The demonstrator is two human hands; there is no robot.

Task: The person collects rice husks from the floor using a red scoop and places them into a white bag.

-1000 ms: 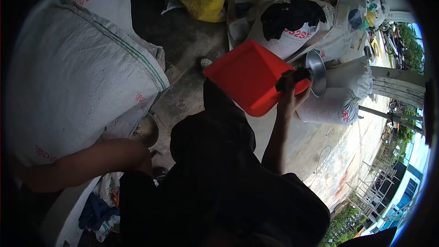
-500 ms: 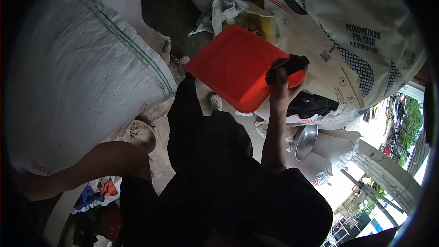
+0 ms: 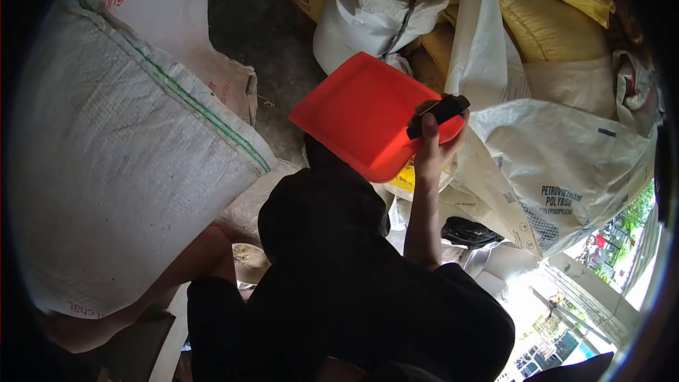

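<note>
In my right hand (image 3: 431,145) is a red plastic scoop (image 3: 357,117), wide and flat like a dustpan. The thumb lies over its near right end, and the fingers go underneath, out of sight. A black block-like piece (image 3: 438,116) sits at that end beside the thumb. My left forearm (image 3: 177,276) passes behind a big white woven sack (image 3: 134,155) with a green stripe along its edge. The left hand itself is hidden, so what it touches cannot be seen.
Across the scoop lie a white sack (image 3: 364,18), yellow sacks (image 3: 559,25) and a large printed polypropylene bag (image 3: 566,163). Something black (image 3: 470,232) rests below that bag. Dark floor (image 3: 262,32) shows between the sacks. Bright outdoor light enters at lower right.
My view has shifted, bringing more white and yellow sacks into sight. The scoop stays in my right hand, at nearly the same place in view. The left forearm is now more covered by the sack.
</note>
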